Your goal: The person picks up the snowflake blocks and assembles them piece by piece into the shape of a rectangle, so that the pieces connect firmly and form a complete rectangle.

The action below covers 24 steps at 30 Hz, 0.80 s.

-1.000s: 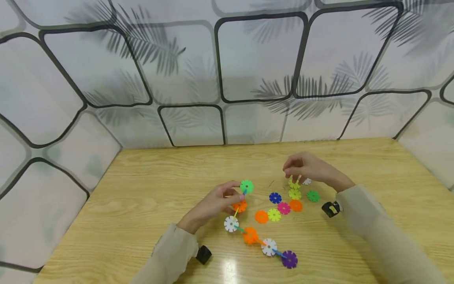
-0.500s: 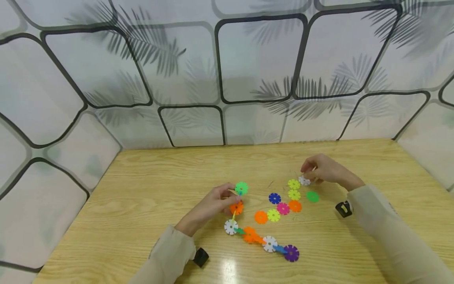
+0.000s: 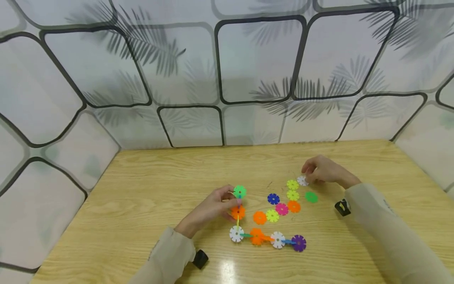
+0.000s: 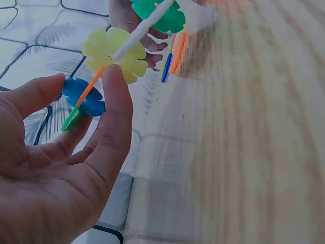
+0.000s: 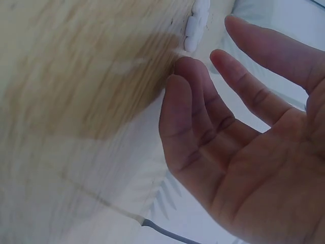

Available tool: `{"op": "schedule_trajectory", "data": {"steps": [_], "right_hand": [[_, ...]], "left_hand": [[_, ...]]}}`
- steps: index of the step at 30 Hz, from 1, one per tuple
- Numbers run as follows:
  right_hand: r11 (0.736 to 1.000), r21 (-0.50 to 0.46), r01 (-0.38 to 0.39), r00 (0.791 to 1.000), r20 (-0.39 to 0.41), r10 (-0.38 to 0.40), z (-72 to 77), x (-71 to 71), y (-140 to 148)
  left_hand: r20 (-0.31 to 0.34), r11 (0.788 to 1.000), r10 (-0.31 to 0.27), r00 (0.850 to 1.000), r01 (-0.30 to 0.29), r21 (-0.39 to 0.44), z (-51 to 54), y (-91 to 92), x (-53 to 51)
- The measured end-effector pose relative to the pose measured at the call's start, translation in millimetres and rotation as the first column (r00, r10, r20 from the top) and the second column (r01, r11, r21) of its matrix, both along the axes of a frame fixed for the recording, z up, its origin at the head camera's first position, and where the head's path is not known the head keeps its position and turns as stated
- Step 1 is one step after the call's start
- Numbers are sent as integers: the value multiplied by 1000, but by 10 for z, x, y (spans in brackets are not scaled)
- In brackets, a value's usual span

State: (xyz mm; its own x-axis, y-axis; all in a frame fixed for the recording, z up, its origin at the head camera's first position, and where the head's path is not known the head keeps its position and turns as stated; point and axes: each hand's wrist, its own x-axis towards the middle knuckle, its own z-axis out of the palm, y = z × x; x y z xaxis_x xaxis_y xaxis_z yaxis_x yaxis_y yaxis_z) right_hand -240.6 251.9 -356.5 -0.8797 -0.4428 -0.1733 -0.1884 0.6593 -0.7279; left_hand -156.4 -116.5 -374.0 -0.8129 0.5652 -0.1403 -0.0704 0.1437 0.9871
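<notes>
My left hand pinches a chain of notched discs near its upper end, between a green disc and an orange disc. From there the chain runs down to a white disc, then right through an orange disc and another white one to a purple disc. In the left wrist view, thumb and fingers hold a blue disc beside a yellow one. My right hand is beside a loose white disc, fingers bent and apart, gripping nothing visible.
Loose discs lie on the wooden table between the hands: blue, pink, green, and several yellow and orange ones. Behind the table stands a patterned backdrop.
The chain's lower row has swung from slanting to nearly level, its purple end moving up and right. My right hand has shifted right from the yellow discs to the white disc.
</notes>
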Motion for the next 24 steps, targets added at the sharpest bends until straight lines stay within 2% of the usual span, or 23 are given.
{"op": "schedule_trajectory", "data": {"steps": [10, 19, 22, 24], "right_hand": [[999, 52, -16, 1000, -15, 16, -93, -13, -61], [994, 107, -9, 995, -95, 19, -86, 10, -63], [995, 104, -2, 991, -136, 16, -71, 23, -57], [997, 72, 8, 991, -134, 2, -57, 35, -53]], "left_hand": [[-30, 999, -19, 999, 20, 41, -32, -31, 27], [-19, 999, -32, 999, 33, 43, -20, -4, 17], [-20, 999, -29, 999, 29, 29, -13, 1, 11], [-30, 1000, -22, 999, 23, 9, -12, 6, 2]]}}
